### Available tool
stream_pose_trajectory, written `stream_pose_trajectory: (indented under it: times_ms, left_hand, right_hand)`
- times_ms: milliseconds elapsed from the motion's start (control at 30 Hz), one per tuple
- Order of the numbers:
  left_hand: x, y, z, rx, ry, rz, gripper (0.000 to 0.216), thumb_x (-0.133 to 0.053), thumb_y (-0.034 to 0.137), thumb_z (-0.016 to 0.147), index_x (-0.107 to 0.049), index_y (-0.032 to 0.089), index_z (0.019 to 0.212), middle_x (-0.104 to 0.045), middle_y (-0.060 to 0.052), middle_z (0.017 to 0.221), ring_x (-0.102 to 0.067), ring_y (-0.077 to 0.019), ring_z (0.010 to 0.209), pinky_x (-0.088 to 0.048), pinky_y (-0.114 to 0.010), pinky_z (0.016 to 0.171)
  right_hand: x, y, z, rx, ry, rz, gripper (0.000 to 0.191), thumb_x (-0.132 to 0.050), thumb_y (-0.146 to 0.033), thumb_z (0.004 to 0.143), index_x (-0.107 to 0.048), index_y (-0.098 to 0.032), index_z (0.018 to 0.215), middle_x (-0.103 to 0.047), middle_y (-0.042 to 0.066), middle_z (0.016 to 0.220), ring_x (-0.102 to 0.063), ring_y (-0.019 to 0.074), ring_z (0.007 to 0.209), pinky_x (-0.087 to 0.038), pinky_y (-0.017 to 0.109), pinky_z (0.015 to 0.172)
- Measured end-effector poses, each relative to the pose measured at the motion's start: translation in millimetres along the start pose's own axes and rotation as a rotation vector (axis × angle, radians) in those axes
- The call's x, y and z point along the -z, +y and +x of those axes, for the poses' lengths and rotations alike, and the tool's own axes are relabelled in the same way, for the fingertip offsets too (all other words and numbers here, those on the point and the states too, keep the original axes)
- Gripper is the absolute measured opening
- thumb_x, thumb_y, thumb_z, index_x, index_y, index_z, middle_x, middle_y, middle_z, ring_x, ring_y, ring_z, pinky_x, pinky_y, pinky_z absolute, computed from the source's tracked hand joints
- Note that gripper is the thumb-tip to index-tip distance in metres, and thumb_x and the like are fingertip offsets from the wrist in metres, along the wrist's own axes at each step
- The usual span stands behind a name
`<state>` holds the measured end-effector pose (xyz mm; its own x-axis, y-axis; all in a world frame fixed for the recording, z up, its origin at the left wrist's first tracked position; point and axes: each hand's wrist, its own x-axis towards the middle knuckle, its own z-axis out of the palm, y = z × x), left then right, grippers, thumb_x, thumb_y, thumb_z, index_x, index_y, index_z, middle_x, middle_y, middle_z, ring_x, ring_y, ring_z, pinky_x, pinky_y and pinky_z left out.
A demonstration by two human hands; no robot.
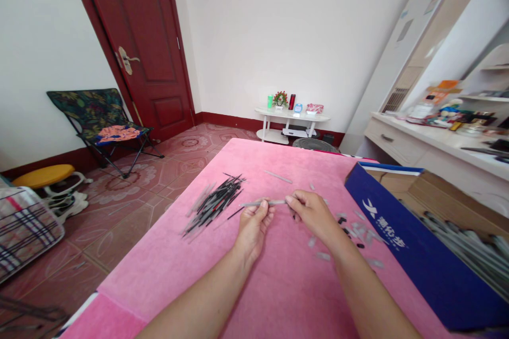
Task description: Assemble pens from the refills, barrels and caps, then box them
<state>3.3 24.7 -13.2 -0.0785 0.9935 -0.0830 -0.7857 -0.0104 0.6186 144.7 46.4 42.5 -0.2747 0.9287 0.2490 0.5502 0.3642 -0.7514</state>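
Observation:
A slim grey pen (277, 203) lies level between my two hands above the pink cloth. My left hand (253, 222) is closed around its middle, thumb on top. With thumb and fingers, my right hand (309, 209) pinches its right end, and the fingers hide that tip. A small dark piece shows under the right fingers, too blurred to name. Left of my hands is a pile of thin dark pen refills (218, 201). Clear pen caps (360, 230) and small black plugs (345, 231) are scattered on the right. Another pale pen tube (279, 176) lies further back.
A blue cardboard box (382, 222) holding several grey pens (457, 233) stands at the right edge of the pink-covered table (270, 286). Beyond are a folding chair (99, 122), a red door (139, 37), a small white stand (292, 114) and a cluttered white dresser (417, 143).

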Motion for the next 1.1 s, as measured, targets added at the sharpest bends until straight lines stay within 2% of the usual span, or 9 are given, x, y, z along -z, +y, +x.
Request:
stream_pose_trajectory:
  times_ms: [133,233,333,500,733,933,1100]
  left_hand:
    - [-1.2,3.0,-1.4,-0.05,-0.013,0.071,0.022,-0.07,0.025,0.063,-0.062,0.014,0.08,-0.063,-0.002,0.077,-0.059,-0.0092,0.066,-0.046,-0.019,0.06]
    - [-1.7,4.8,-1.5,-0.075,-0.015,0.101,0.026,-0.069,0.027,0.063,-0.06,0.015,0.083,-0.063,-0.004,0.083,-0.059,-0.0113,0.069,-0.046,-0.021,0.059]
    - [-0.6,4.5,-0.2,-0.059,-0.002,0.087,0.027,-0.069,0.028,0.063,-0.059,0.015,0.084,-0.063,-0.004,0.083,-0.06,-0.012,0.07,-0.046,-0.021,0.059]
    - [2.0,1.5,1.2,-0.038,-0.001,0.062,0.024,-0.068,0.026,0.065,-0.059,0.015,0.083,-0.062,-0.002,0.079,-0.06,-0.0111,0.07,-0.047,-0.022,0.062]
    - [0.2,1.6,-1.0,-0.072,0.008,0.13,0.028,-0.07,0.029,0.061,-0.059,0.015,0.083,-0.063,-0.003,0.083,-0.06,-0.0114,0.067,-0.046,-0.021,0.057]
    - [-2.5,4.3,-2.2,-0.155,-0.055,0.228,0.027,-0.067,0.031,0.065,-0.057,0.015,0.085,-0.064,-0.005,0.085,-0.061,-0.0139,0.069,-0.046,-0.023,0.058]
    - [-4.3,4.4,-3.9,-0.18,-0.1,0.278,0.028,-0.064,0.03,0.067,-0.056,0.015,0.089,-0.064,-0.007,0.088,-0.061,-0.0151,0.07,-0.046,-0.023,0.057]
  right_hand:
    - [-6.6,5.9,2.9,-0.156,-0.044,0.192,0.04,-0.039,-0.045,0.079,-0.05,-0.017,0.053,-0.051,-0.001,0.045,-0.045,0.0093,0.035,-0.034,0.022,0.039]
    - [-2.1,14.6,5.1,-0.243,-0.05,0.29,0.041,-0.041,-0.05,0.076,-0.05,-0.016,0.054,-0.051,0.0,0.044,-0.045,0.0091,0.034,-0.033,0.021,0.036]
    - [9.4,18.4,4.5,-0.223,-0.027,0.273,0.036,-0.048,-0.047,0.073,-0.051,-0.015,0.056,-0.052,0.0,0.046,-0.046,0.0084,0.039,-0.034,0.019,0.038]
    - [16.8,8.4,2.0,-0.12,-0.189,0.319,0.023,-0.06,-0.034,0.067,-0.056,-0.013,0.074,-0.057,0.0,0.06,-0.051,0.0096,0.051,-0.04,0.021,0.048]
    - [4.4,11.5,4.0,-0.06,-0.119,0.243,0.011,-0.055,-0.025,0.068,-0.054,-0.015,0.064,-0.053,-0.002,0.052,-0.047,0.009,0.047,-0.037,0.02,0.046]
    - [2.3,10.5,2.7,-0.143,-0.17,0.254,0.019,-0.051,-0.029,0.07,-0.049,-0.016,0.057,-0.051,-0.003,0.048,-0.045,0.0079,0.042,-0.035,0.02,0.043]
    - [6.7,12.7,2.6,-0.232,-0.221,0.282,0.023,-0.045,-0.034,0.074,-0.05,-0.016,0.061,-0.052,-0.002,0.051,-0.047,0.0093,0.042,-0.035,0.021,0.042]
